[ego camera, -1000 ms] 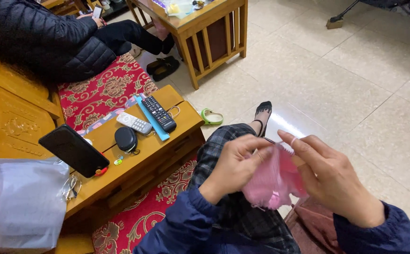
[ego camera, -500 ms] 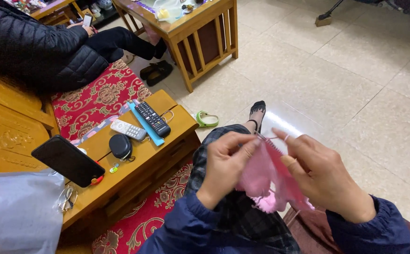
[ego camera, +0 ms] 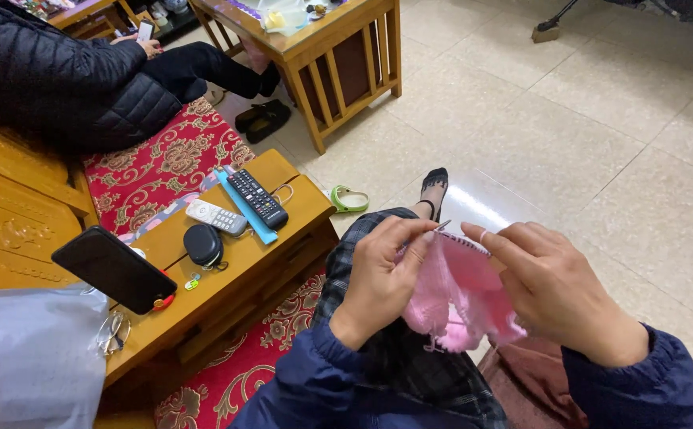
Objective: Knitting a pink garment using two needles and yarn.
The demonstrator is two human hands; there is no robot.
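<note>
Pinching the top edge of the pink knitting [ego camera: 461,290], my left hand [ego camera: 382,274] keeps a narrow grip, thumb and forefinger closed on the fabric where a thin needle [ego camera: 442,226] pokes out just above the fingertips. My right hand [ego camera: 557,290] meets it from the other side, fingers curled and closed along the same upper edge, so the piece hangs between the two hands over my lap and plaid trousers [ego camera: 410,349]. I cannot tell how the needle runs behind the right fingers. To my left stands a low wooden table [ego camera: 227,298] carrying a small black zipped pouch [ego camera: 202,245], shut, so its contents are hidden; beside it lie a white remote [ego camera: 216,216], a black remote [ego camera: 257,199] resting on a blue strip, and a dark phone [ego camera: 113,268] at the near end. A pale plastic bag [ego camera: 32,361] sits at the lower left, its contents not visible. On the tiled floor near my foot lies a green ring-shaped thing [ego camera: 349,199]. Another person in a dark quilted jacket [ego camera: 52,75] sits on the red patterned cushion beyond.
</note>
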